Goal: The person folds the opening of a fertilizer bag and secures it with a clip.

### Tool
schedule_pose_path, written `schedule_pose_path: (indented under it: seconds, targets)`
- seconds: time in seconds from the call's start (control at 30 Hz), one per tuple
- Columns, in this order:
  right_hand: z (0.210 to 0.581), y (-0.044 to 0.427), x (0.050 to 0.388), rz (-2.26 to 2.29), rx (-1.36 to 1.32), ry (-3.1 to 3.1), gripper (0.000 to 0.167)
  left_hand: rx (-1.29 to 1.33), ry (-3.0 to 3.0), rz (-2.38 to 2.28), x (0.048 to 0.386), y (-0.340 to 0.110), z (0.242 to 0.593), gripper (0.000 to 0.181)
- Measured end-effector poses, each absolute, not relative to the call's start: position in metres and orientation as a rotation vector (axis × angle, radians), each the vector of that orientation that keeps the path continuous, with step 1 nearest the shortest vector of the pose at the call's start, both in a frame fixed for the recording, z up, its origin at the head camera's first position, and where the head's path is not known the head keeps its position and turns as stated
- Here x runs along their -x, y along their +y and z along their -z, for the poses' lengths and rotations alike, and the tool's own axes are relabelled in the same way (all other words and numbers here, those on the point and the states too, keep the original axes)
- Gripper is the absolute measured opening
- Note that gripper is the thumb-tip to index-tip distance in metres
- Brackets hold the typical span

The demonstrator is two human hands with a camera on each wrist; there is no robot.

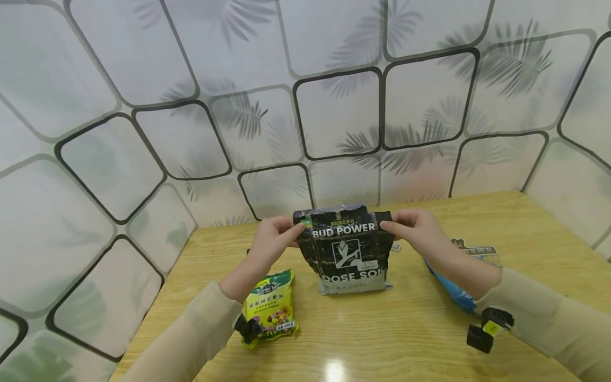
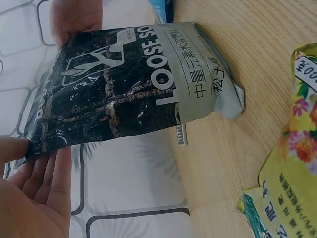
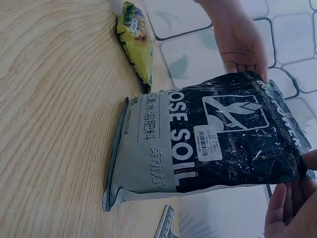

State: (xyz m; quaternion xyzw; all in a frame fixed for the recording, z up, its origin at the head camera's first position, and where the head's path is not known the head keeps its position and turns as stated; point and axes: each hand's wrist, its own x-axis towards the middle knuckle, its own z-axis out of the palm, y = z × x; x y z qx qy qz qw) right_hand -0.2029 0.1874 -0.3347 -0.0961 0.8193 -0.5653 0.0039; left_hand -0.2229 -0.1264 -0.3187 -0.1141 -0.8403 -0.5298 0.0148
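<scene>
I have both forearms extended forward from the near corners, in beige cloth sleeves (image 1: 191, 329), with small black wrist cameras (image 1: 484, 331) strapped on; they angle inward, wrists raised. Just beside my left wrist, a yellow-and-green plastic bag printed with flowers (image 1: 269, 302) lies flat. On the other side, a glossy blue packet (image 1: 453, 292) is partly hidden under my right forearm, near a flat piece with a piano-keyboard print (image 1: 479, 250). Between these, the pale wood-grain worktop (image 1: 382, 339) gives me a broad middle lane, and its left edge slants away beyond the yellow bag.

Farther in, centred between the hands, is a creased black-and-grey plastic bag lettered BUD POWER and LOOSE SOIL (image 1: 346, 246), upright with its grey base lowest; I cannot tell whether that base touches the worktop. My left hand (image 1: 273, 236) pinches its upper left corner, and my right hand (image 1: 415, 231) pinches the upper right, each with thumb in front and fingers behind. They stand apart by the bag's width, stretching its top edge between them. Beyond, the worktop's far edge meets a whitish wall covering with dark rounded squares and grey palm leaves (image 1: 343, 116).
</scene>
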Motion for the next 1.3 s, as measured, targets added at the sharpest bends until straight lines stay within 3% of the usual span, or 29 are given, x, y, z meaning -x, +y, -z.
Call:
schedule_pose_path:
  seconds: [0.47,0.7,1.0,1.17,1.3]
  targets:
    - [0.3361,0.1859,0.2065,1.745,0.294,2.552,0.023,0.231,-2.633,1.726,0.2295,-0.1234,0.3225,0.05]
    - [0.3377,0.1881,0.2081,1.734,0.338,2.51,0.025,0.172,-2.633,1.739,0.2301,-0.1214,0.3251,0.035]
    - [0.3363,0.1896,0.2079,1.72,0.378,2.508,0.051,0.151,-2.621,1.777,0.231,-0.1211,0.3252,0.014]
    - [0.3348,0.1883,0.2072,1.788,0.421,2.48,0.046,0.184,-2.588,1.802,0.2298,-0.1209,0.3248,0.04]
    - [0.3349,0.1877,0.206,1.831,0.48,2.475,0.042,0.221,-2.56,1.811,0.2294,-0.1203,0.3242,0.038]
